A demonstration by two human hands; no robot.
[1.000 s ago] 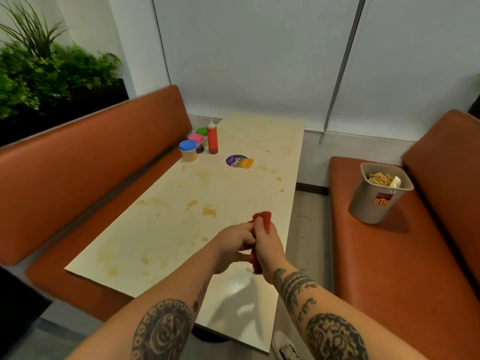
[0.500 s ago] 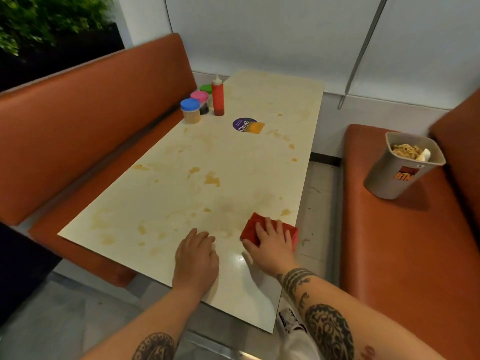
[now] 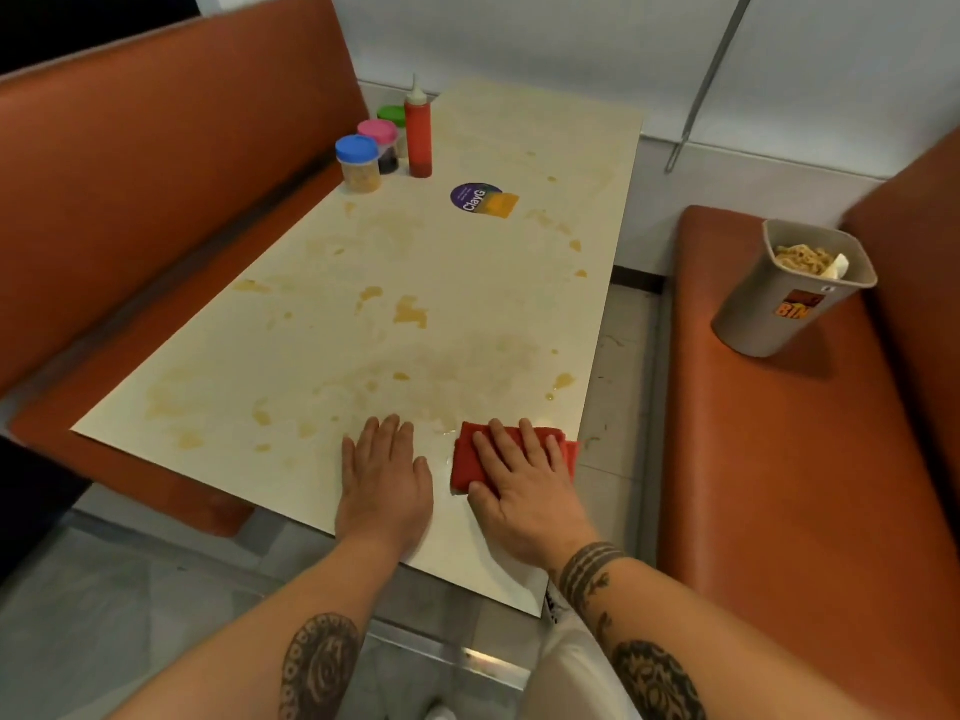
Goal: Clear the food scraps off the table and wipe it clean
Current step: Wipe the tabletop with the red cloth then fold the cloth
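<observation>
Many yellow stains (image 3: pixel 410 310) on table (image 3: pixel 545 127) between benches (image 3: pixel 156 174)

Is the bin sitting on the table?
No, the grey bin stands on the orange bench seat to the right, apart from the table.

Across its middle, from near edge to far, the table (image 3: pixel 467 262) carried only flat stains (image 3: pixel 410 311). At its far left, a red bottle (image 3: pixel 418 135) and three lidded jars (image 3: pixel 357 163) stood clustered against the left bench (image 3: pixel 156 174).
</observation>
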